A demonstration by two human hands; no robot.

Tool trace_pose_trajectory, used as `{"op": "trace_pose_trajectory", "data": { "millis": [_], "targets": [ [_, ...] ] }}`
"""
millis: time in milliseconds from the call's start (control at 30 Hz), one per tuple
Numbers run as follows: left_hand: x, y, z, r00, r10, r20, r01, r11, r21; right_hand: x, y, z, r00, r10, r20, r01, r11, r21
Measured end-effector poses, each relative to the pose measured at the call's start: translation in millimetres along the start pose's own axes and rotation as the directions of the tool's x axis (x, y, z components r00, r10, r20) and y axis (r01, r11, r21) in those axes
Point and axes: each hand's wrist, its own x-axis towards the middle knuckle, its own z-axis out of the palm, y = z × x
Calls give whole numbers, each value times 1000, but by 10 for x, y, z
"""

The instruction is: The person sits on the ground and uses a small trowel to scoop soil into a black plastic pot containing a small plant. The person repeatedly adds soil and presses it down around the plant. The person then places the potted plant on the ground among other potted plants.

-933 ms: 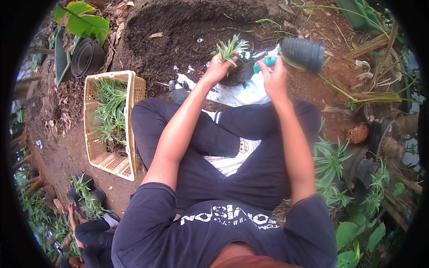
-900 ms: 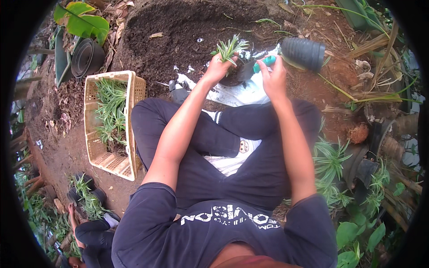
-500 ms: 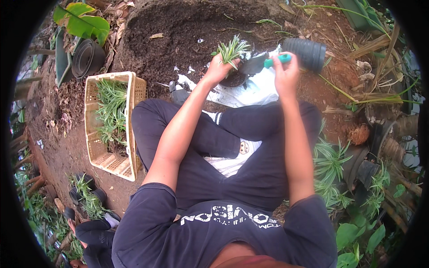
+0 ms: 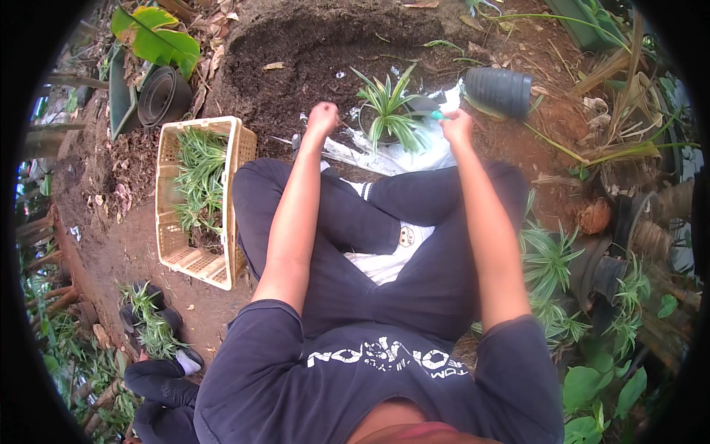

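A spider plant [image 4: 387, 107] with green-and-cream striped leaves stands in a dark pot, mostly hidden beneath its leaves, on a white sheet [image 4: 436, 157] in front of my crossed legs. To its left my left hand [image 4: 323, 119] hovers beside the dark soil [image 4: 274, 96], fingers curled; whatever they may hold is hidden. On the plant's right my right hand [image 4: 457, 127] grips the green handle of a trowel [image 4: 438, 115]. The trowel's grey blade points left, toward the leaves, and is partly covered by them.
A cream plastic crate [image 4: 231, 200] of spider plants [image 4: 200, 174] lies left of my knee. Stacked black pots [image 4: 499, 92] lie to the right. More potted plants [image 4: 151, 318] stand at lower left, near another person's leg [image 4: 159, 381]. Spider plants [image 4: 547, 259] grow at right.
My left hand has let go of the spider plant and moved left, curling closed. The plant now stands in the pot, leaves spread. My right hand has lowered slightly with the trowel.
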Motion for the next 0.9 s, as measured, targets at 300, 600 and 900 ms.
{"op": "trace_pose_trajectory", "data": {
  "millis": [300,600,900],
  "targets": [
    [-514,218,1025,826,564,-17,-556,819,141,-156,241,-131,991,-100,91,132,867,-480],
    [-1275,1141,964,894,421,153,-387,898,-212,-562,-118,-284,972,-235,28,176,799,575],
    [-2352,2743,1114,813,458,360,-395,887,-237,-1786,-623,-1597,892,-365,-267,452,708,542]
  ]
}}
